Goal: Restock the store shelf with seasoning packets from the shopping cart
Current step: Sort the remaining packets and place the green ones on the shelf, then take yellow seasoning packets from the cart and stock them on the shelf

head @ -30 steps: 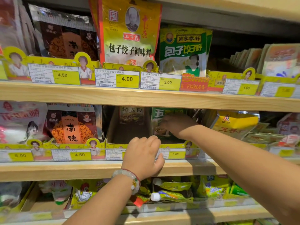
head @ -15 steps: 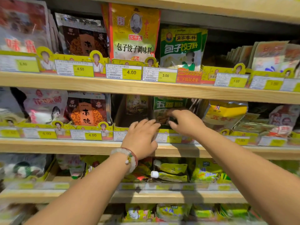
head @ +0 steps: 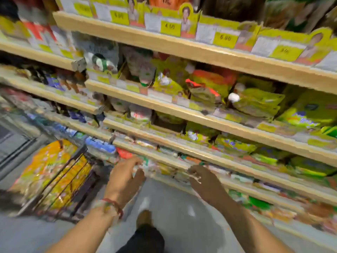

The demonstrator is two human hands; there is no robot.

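Note:
The view is blurred and tilted down the shelving. My left hand (head: 125, 177) hangs in front of the lowest shelves with loosely spread fingers and holds nothing. My right hand (head: 204, 179) is beside it to the right, fingers relaxed, also with nothing in it. The shopping cart (head: 60, 181), a dark wire basket, stands at lower left and holds orange-yellow seasoning packets (head: 47, 167). Wooden shelves (head: 182, 50) full of yellow and green packets (head: 255, 103) run across the upper part of the view.
Yellow price tags (head: 170, 26) line the shelf edges. A grey floor (head: 173, 207) lies below, with my shoe (head: 144, 218) and dark trouser leg on it between my arms. The cart stands close to the shelf end at left.
The view has swung sharply down and left. Both hands have left the middle shelf's packets and dropped to the low shelves near the cart.

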